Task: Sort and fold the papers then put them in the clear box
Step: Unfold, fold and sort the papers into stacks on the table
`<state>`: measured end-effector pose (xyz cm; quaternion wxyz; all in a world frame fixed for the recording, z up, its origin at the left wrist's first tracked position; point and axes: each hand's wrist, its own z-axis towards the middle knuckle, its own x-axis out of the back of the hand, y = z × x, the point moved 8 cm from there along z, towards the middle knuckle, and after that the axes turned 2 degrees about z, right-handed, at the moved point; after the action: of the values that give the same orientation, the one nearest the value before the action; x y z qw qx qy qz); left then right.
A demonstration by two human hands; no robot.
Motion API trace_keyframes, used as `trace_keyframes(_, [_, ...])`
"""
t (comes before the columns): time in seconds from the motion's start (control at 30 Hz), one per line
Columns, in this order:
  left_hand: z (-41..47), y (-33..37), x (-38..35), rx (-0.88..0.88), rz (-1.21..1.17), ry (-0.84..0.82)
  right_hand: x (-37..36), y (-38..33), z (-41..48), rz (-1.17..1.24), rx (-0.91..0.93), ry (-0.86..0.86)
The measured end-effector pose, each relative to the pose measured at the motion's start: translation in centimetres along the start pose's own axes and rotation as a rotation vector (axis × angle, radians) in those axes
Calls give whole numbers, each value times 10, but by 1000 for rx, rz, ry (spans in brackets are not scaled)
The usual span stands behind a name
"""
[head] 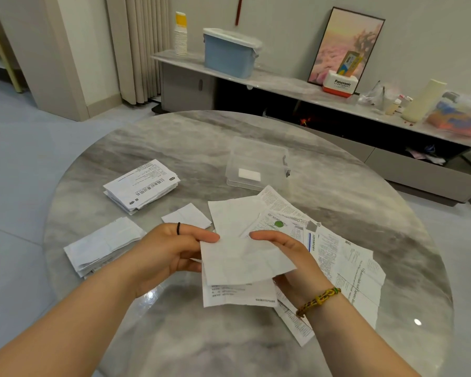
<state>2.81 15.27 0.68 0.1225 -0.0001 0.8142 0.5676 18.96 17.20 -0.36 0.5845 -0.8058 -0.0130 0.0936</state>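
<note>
Between left hand [172, 254] and right hand [292, 258], a folded paper [242, 263]

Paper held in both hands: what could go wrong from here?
1. The left hand and right hand pinch the white paper only at its edges, above the loose sheets; if dropped, it could get mixed in.
2. The clear box sits beyond those sheets, so reaching for it may drag them.
3. The blank folded stack is fanned unevenly and might slide.

Folded paper [242, 263] between both hands, left [172, 251] and right [291, 257], above marble table [174, 137].
</note>
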Motion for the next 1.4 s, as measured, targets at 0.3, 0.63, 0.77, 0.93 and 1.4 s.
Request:
trace_keyframes(0.3, [-1, 9, 13, -161, 221, 262, -4, 12, 3, -30, -66, -4])
trace_keyframes(0.63, [-1, 11, 21, -194, 218, 336, -18, 13, -5, -252, -74, -144])
trace_keyframes(0.77, [1, 9, 24, -183, 211, 335, -18, 11, -5, -254, -62, -133])
trace_keyframes(0.93, [2, 8, 27, -178, 199, 340, -17, 9, -5, -216, -50, -96])
trace_keyframes(1.4, [-1, 3, 31, -125, 237, 326, -17, 14, -1, -192, -81, -37])
